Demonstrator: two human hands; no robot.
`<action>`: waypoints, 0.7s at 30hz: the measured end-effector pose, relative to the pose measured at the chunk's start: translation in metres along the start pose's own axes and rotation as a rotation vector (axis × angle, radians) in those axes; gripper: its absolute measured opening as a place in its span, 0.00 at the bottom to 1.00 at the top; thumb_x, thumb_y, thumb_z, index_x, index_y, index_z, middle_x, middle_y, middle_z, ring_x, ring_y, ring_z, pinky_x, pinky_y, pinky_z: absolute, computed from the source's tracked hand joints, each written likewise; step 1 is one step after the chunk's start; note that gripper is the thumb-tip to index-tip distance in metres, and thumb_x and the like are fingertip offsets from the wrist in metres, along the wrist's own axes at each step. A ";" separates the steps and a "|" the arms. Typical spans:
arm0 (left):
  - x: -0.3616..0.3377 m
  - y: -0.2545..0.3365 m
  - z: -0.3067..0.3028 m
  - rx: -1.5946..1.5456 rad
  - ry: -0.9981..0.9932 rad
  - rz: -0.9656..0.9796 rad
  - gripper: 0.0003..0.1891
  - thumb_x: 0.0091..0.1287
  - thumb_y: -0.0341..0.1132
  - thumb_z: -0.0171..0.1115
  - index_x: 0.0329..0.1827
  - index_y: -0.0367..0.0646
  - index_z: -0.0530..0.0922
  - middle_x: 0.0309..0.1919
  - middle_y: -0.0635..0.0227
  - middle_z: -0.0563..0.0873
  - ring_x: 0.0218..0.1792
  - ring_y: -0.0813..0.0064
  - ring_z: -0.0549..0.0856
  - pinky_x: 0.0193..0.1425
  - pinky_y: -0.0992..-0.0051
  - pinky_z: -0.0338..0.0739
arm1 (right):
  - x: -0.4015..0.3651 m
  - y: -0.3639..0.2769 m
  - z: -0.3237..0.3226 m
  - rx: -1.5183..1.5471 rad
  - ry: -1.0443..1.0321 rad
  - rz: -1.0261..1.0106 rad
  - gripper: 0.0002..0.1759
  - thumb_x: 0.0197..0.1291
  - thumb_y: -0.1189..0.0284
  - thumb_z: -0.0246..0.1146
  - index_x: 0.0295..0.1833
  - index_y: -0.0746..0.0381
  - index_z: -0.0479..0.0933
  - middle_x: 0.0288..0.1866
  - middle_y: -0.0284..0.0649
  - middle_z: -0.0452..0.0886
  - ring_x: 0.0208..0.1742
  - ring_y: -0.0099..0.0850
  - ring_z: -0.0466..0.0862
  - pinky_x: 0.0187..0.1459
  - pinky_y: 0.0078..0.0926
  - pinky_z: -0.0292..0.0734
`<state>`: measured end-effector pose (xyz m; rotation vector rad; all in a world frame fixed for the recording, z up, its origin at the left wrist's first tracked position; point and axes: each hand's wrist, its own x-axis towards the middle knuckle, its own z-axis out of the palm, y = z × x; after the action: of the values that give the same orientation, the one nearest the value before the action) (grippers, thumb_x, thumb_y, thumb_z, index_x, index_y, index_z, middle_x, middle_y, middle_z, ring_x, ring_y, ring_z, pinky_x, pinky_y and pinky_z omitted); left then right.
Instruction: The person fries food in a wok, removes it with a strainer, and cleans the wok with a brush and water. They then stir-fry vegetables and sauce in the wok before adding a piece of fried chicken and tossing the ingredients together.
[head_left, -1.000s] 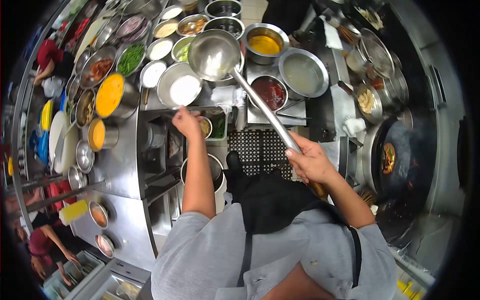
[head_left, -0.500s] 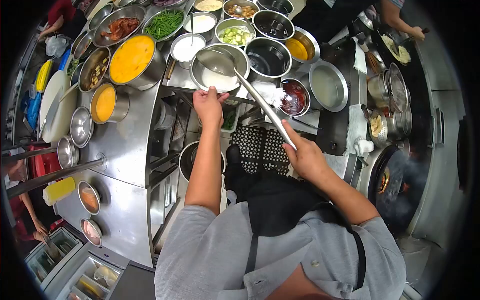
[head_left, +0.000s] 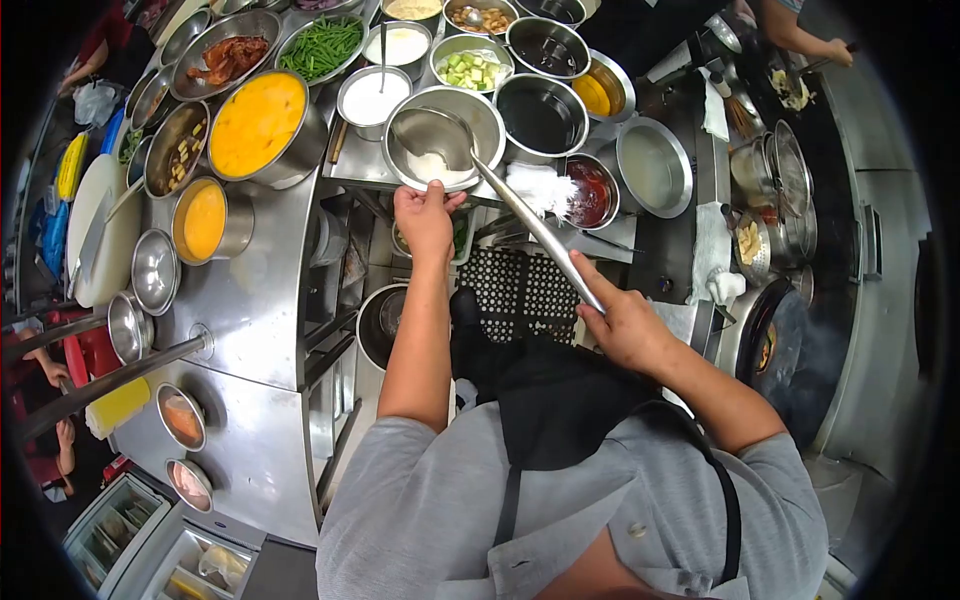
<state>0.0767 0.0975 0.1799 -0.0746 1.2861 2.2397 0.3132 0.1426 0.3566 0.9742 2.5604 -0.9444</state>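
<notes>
My right hand is closed around the long metal handle of a ladle. The ladle's wide head rests inside a steel bowl, over some white, grainy-looking contents. My left hand pinches the near rim of that bowl, thumb on top. Just beyond stand a container of white stuff with a utensil in it and a bowl of pale green chunks. A bowl of dark liquid is right beside my bowl.
Left on the steel counter are pots of yellow liquid, green beans and small metal bowls. To the right are a dark red sauce, a basin of cloudy liquid and a smoking wok. Other people work at both sides.
The ladle head has tilted and shifted within the bowl, and the white contents now show as a smaller patch. My left hand stays on the rim. A co-worker's pan at right has moved.
</notes>
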 end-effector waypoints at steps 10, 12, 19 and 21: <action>0.003 -0.002 -0.005 0.021 -0.014 -0.015 0.07 0.67 0.25 0.55 0.37 0.38 0.64 0.33 0.59 0.79 0.30 0.68 0.83 0.35 0.67 0.86 | 0.003 0.021 -0.009 0.244 -0.046 -0.058 0.35 0.62 0.71 0.58 0.74 0.50 0.54 0.32 0.54 0.81 0.32 0.43 0.83 0.44 0.37 0.77; 0.003 -0.004 -0.007 0.027 -0.009 -0.015 0.07 0.67 0.25 0.55 0.37 0.38 0.65 0.33 0.59 0.79 0.30 0.67 0.83 0.35 0.68 0.86 | 0.008 0.020 -0.024 0.382 -0.105 -0.033 0.33 0.63 0.72 0.57 0.73 0.52 0.57 0.28 0.39 0.80 0.24 0.29 0.77 0.34 0.30 0.78; -0.022 0.014 -0.011 0.121 0.028 -0.050 0.11 0.70 0.35 0.53 0.44 0.34 0.68 0.36 0.56 0.79 0.34 0.64 0.84 0.40 0.65 0.84 | -0.009 0.058 -0.059 1.224 -0.387 0.251 0.33 0.67 0.72 0.53 0.75 0.47 0.53 0.19 0.30 0.64 0.10 0.17 0.61 0.09 0.15 0.58; -0.037 0.005 -0.015 0.265 0.089 -0.041 0.14 0.71 0.38 0.52 0.47 0.33 0.69 0.36 0.57 0.79 0.36 0.65 0.84 0.40 0.68 0.82 | -0.040 0.089 -0.067 1.580 -0.508 0.189 0.34 0.67 0.70 0.53 0.76 0.47 0.50 0.19 0.32 0.64 0.10 0.16 0.60 0.08 0.15 0.58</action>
<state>0.1020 0.0676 0.1869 -0.1019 1.6032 2.0322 0.4027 0.2165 0.3812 0.9316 0.9199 -2.6957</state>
